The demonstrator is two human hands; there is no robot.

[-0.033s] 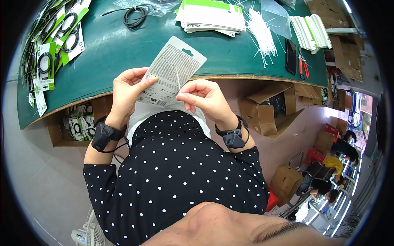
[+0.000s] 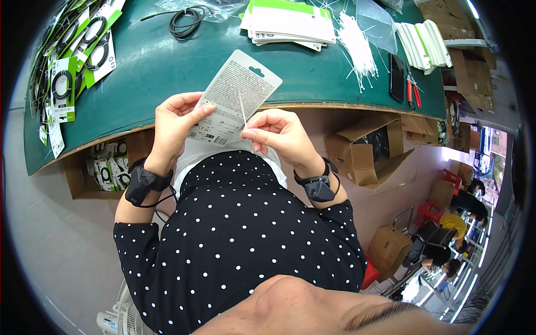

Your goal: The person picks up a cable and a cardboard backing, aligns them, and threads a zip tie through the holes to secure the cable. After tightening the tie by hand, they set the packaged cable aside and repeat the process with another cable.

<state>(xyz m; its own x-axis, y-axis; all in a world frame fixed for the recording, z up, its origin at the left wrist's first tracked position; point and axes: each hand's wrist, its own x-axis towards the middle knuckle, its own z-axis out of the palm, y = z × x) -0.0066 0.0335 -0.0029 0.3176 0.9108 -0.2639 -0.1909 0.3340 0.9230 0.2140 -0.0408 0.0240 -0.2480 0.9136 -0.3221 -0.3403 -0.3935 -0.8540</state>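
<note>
My left hand (image 2: 176,121) pinches the left edge of a grey-white backing card (image 2: 237,81) with fine print and a hang slot at its top. The card is tilted above the front edge of the green table (image 2: 167,70). A thin white cable tie (image 2: 242,104) stands up from the fingertips of my right hand (image 2: 276,133), in front of the card's face. The tie's lower end is hidden by my fingers. Whether it passes through the card cannot be made out. Beyond the card lie a pile of white cable ties (image 2: 357,47) and a stack of cards (image 2: 290,25).
At the left lie many carded black cables (image 2: 61,84); a loose cable coil (image 2: 185,23) sits at the back. Right are a black phone (image 2: 396,77), red-handled cutters (image 2: 413,92) and more cards (image 2: 424,44). Cardboard boxes (image 2: 365,156) stand below the table edge. People work far right.
</note>
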